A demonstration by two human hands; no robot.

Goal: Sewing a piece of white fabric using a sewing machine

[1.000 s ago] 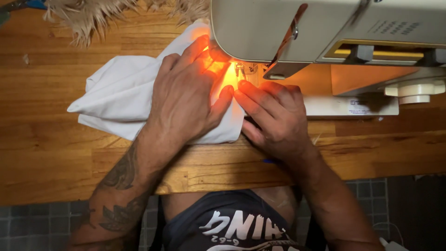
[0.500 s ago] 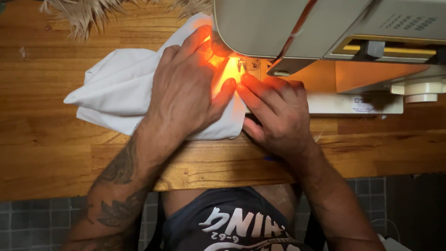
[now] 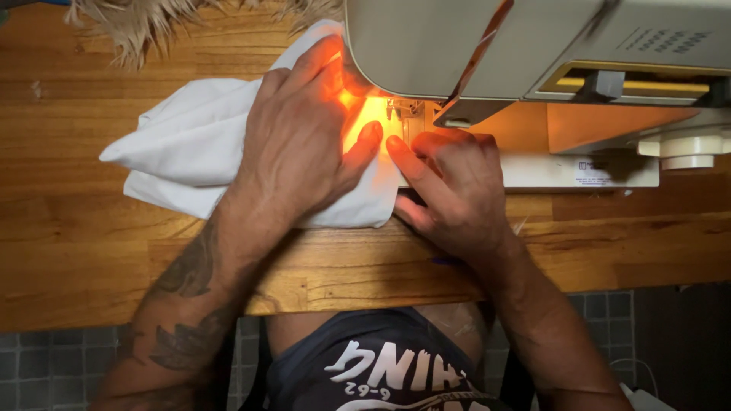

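A folded white cloth [image 3: 186, 148] lies on the wooden table [image 3: 91, 251] and runs under the head of a cream sewing machine [image 3: 533, 53]. My left hand [image 3: 301, 141] lies flat on the cloth, fingers spread, pressing it down beside the lit needle area [image 3: 381, 118]. My right hand [image 3: 453, 190] rests on the cloth's right edge in front of the needle, its fingers stretched toward the presser foot. The needle itself is mostly hidden by the machine head.
A tuft of straw-coloured fringe [image 3: 145, 23] lies at the table's back left. The machine's base [image 3: 586, 171] and handwheel [image 3: 685, 148] fill the right. Grey tiled floor [image 3: 46, 365] shows below the table's front edge.
Both hands and the cloth stay near the needle, having edged slightly further under the machine head. The view has shifted a little.
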